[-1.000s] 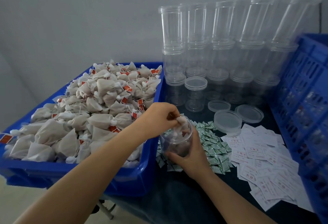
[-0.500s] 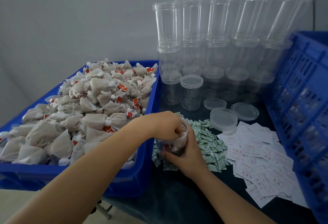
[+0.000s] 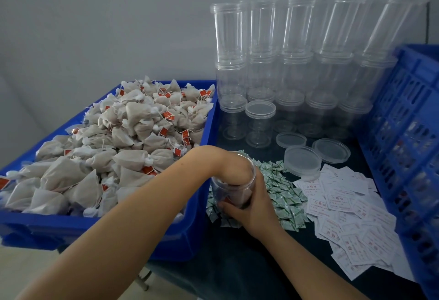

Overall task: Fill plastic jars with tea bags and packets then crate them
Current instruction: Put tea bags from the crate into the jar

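A clear plastic jar stands on the dark table beside the blue bin, with brown tea bags showing through its wall. My right hand grips the jar from the near right side. My left hand is plunged into the jar's mouth, and its fingers are blurred behind the plastic. Cloth tea bags with red tags are heaped in the bin on the left. Small green packets lie scattered around the jar.
White paper slips are spread to the right of the packets. Loose lids lie behind them. Stacks of empty clear jars line the wall. A blue slatted crate stands along the right edge.
My left hand, which held a tea bag at the jar's rim, has pushed down into the jar. My right hand has kept its hold on the jar.
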### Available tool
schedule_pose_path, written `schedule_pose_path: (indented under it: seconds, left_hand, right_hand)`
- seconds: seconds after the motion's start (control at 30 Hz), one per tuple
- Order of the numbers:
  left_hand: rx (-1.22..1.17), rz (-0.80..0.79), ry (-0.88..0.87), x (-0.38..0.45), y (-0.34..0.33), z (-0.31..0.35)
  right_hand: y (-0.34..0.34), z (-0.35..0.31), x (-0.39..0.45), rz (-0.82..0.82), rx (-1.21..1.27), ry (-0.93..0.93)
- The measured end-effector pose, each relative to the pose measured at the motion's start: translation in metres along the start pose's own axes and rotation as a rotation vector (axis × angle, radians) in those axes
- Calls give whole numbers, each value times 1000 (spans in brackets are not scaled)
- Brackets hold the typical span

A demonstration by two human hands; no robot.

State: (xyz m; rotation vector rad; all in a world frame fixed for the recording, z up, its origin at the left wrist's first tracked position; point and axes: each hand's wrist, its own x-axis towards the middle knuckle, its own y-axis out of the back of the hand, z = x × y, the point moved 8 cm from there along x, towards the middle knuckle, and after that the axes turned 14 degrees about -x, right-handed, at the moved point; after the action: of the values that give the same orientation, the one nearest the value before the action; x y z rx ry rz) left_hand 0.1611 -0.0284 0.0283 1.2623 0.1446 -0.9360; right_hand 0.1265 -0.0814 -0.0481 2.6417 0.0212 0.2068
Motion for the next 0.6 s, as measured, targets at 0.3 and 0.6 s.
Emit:
schedule_pose_path:
  seconds: [0.3, 0.6]
  left_hand:
    - [-284, 452, -199, -56, 49, -6]
    - [43, 742, 278, -89, 66, -119]
  right_hand:
    - [4, -9, -1, 41, -14, 64]
    - [5, -8, 0, 57, -28, 85]
